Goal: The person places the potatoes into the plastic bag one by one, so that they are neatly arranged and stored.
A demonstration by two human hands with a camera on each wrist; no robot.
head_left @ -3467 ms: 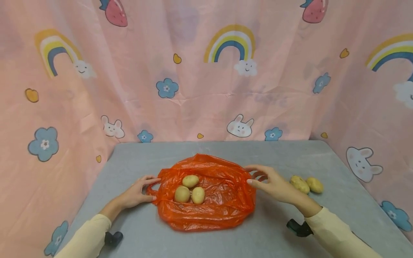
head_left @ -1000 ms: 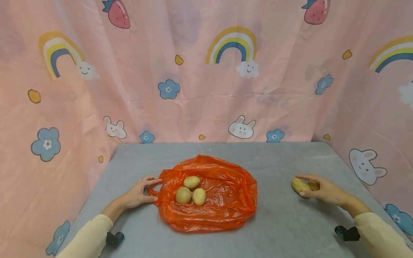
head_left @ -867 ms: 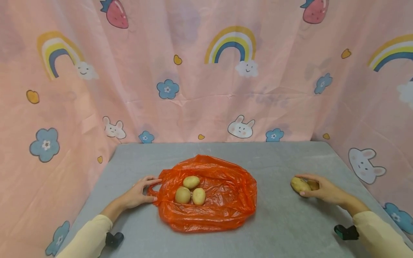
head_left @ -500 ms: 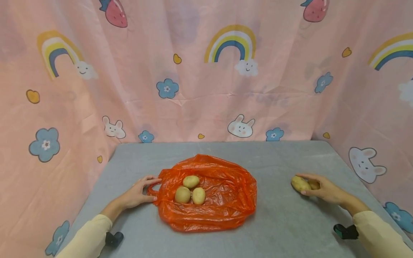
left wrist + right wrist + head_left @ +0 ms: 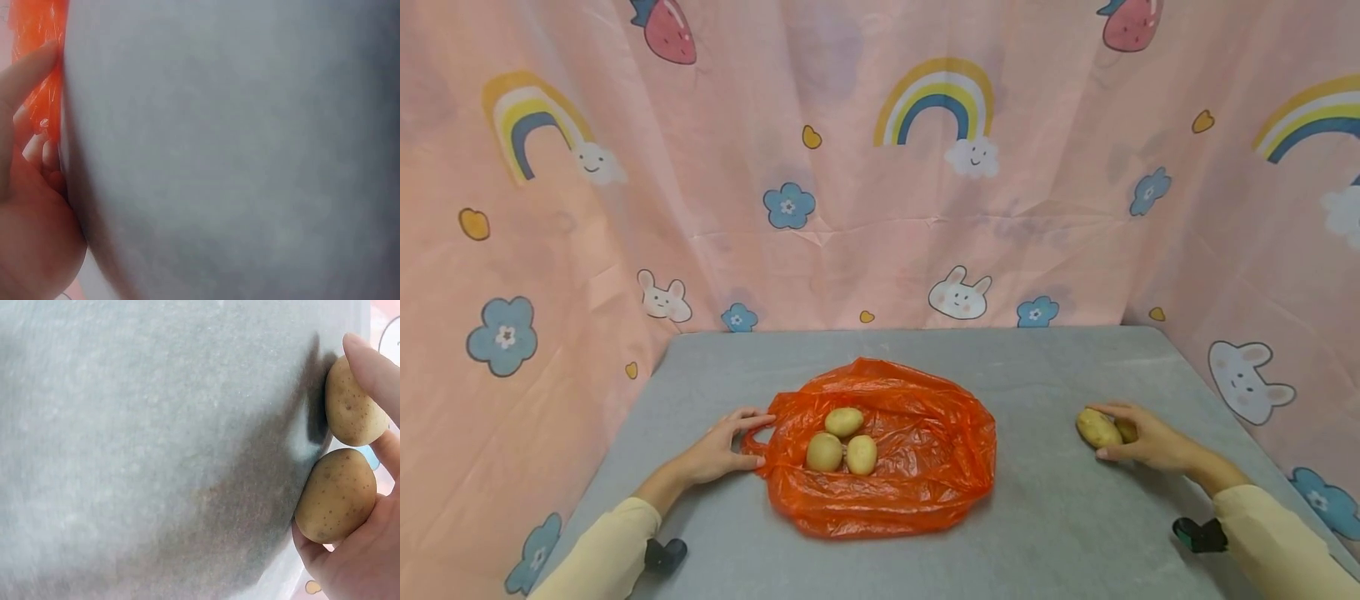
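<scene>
An orange-red plastic bag [image 5: 917,508] lies spread on the grey table, its mouth facing up. Inside its left part sit three potatoes: one at the back [image 5: 844,422], one at front left [image 5: 824,452] and one at front right [image 5: 861,455]. My left hand [image 5: 718,450] rests at the bag's left handle, thumb and fingers spread apart on the plastic. Far to the right, my right hand [image 5: 1153,442] curls round two more potatoes. In the right wrist view, one potato [image 5: 353,403] is by the thumb and the other [image 5: 337,497] is against the palm.
The grey table [image 5: 1037,533] carries the bag and the potatoes. A pink printed curtain [image 5: 850,275] stands behind the table and along both sides. Dark wrist-worn devices show at the left sleeve [image 5: 664,557] and the right sleeve [image 5: 1201,535].
My right hand has left the bag's right edge, moved right to the two loose potatoes and curled round them. In the last second it barely shifts. My left hand and the bag stay put.
</scene>
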